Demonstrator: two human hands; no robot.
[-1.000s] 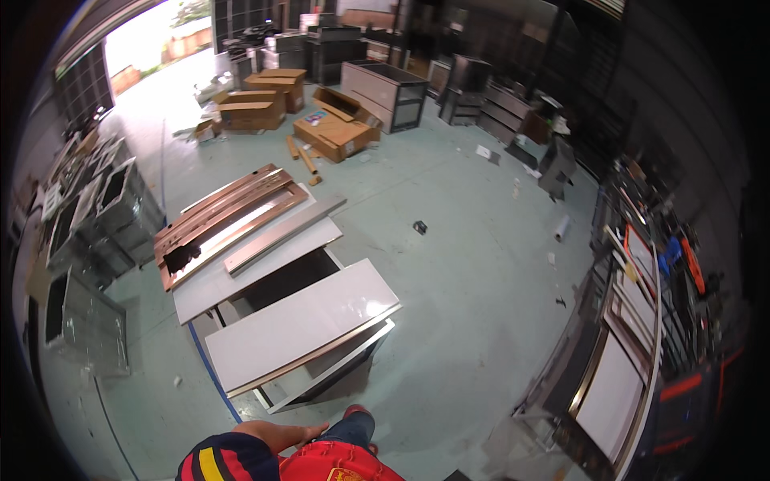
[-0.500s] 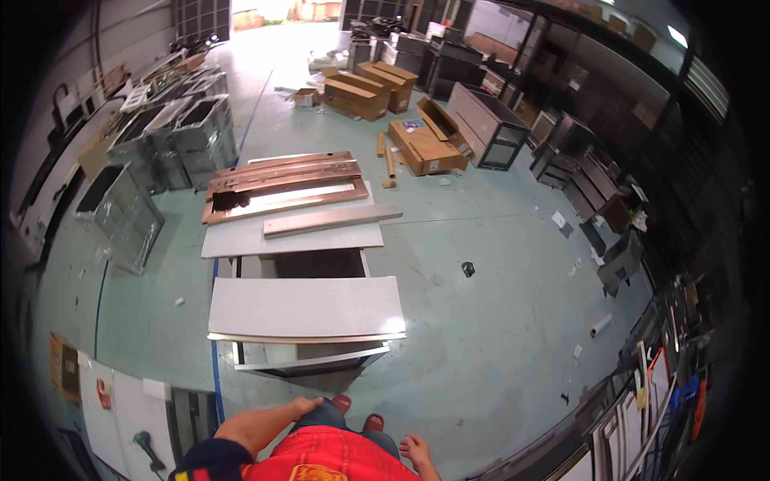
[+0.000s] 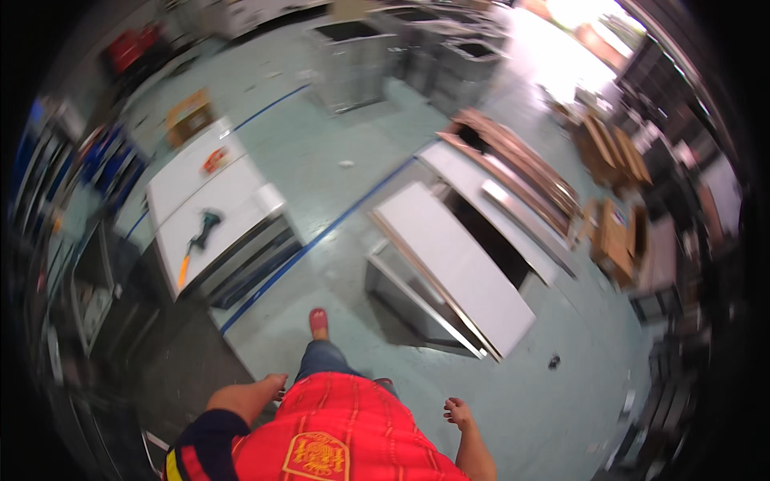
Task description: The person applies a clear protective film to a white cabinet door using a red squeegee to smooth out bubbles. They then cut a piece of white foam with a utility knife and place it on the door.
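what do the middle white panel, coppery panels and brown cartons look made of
White panel: possibly coated board or metal, smooth and evenly white. Coppery panels: metal or laminate, hard to tell; reddish-brown with a slight sheen. Brown cartons: most likely matte cardboard, given the tan colour and open flaps.

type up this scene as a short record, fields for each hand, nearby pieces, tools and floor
left hand: appears empty, beside the red shirt
right hand: appears empty, loosely curled, out to the side
nearby pieces: white panel lying over a grey frame; copper-coloured panels beyond
tools: power drill on a white-topped unit
floor: grey-green, crossed by a blue line
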